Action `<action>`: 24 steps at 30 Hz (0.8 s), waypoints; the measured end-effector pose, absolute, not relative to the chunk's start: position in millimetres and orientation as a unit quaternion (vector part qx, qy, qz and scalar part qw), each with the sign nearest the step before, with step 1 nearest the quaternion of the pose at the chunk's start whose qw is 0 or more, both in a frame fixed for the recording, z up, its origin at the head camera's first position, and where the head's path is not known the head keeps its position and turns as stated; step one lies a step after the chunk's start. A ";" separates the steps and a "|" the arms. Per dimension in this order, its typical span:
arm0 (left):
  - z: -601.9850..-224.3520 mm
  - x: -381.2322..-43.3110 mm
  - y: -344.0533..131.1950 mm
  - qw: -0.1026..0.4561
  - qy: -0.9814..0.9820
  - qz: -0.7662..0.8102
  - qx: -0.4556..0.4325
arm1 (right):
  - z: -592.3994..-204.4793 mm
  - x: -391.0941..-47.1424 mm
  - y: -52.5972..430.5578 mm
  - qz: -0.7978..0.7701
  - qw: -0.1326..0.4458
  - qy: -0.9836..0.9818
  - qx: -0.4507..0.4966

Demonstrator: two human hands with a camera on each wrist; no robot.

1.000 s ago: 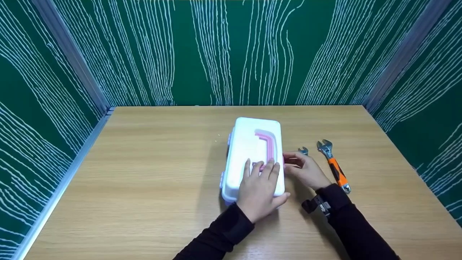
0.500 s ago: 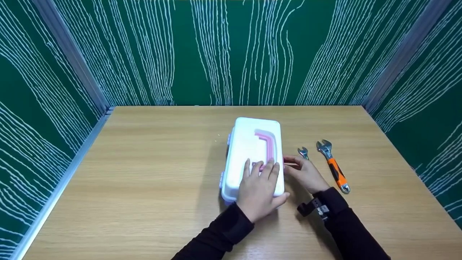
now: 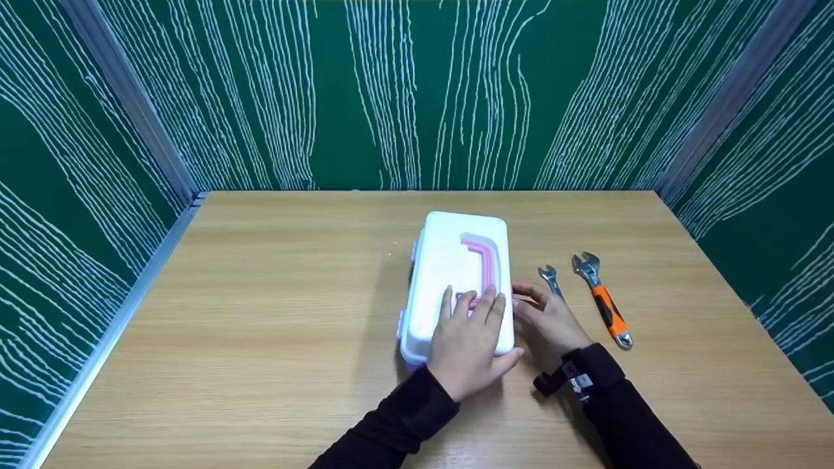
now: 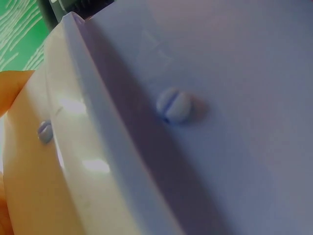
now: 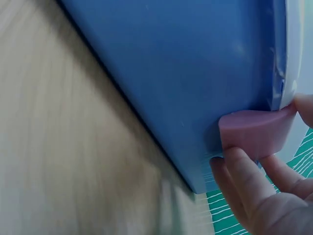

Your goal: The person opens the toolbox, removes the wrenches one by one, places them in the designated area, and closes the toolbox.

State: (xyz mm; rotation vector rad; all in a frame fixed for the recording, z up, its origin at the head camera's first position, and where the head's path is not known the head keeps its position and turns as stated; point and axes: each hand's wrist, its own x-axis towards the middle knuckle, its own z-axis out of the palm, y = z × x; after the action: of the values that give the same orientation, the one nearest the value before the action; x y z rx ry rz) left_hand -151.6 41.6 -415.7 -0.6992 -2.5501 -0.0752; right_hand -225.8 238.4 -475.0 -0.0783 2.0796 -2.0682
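Observation:
A toolbox with a white lid and a blue body stands on the table, lid down. My left hand rests flat on the lid's near part, fingers spread by the recessed pink handle. Along the box's right side, my right hand grips the pink latch. In the right wrist view, its fingers lie against the latch's lower end and the thumb is at the lid's rim. The left wrist view shows the box's near end, with round pegs on lid and body.
Right of the box lies a small wrench, partly hidden behind my right hand. Beyond it is an adjustable wrench with an orange and black handle. Green walls with white lines border the wooden table.
My right hand and forearm have shifted slightly left and nearer, uncovering more of the small wrench. The left hand and the toolbox stay in place.

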 end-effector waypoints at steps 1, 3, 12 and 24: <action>-415.7 -151.6 41.6 0.244 -0.935 -0.029 -0.256 | -478.2 -227.0 240.0 -0.708 0.108 0.697 -0.028; -416.2 -152.0 41.5 0.244 -0.935 -0.030 -0.257 | -482.6 -229.0 241.7 -0.722 0.115 0.682 -0.028; -414.5 -149.8 39.0 0.213 -0.939 -0.030 -0.270 | -465.4 -222.8 236.6 -0.690 0.124 0.712 -0.038; -400.7 -152.1 33.1 0.114 -0.942 -0.129 -0.289 | -435.6 -227.1 252.3 -0.522 0.160 0.827 -0.130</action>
State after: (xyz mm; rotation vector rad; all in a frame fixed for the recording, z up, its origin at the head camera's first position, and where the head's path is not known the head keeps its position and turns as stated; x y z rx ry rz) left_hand -152.1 33.1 -400.7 -0.8462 -2.7611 -0.3796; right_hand -227.1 252.3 -435.6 -0.3724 2.3638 -1.4925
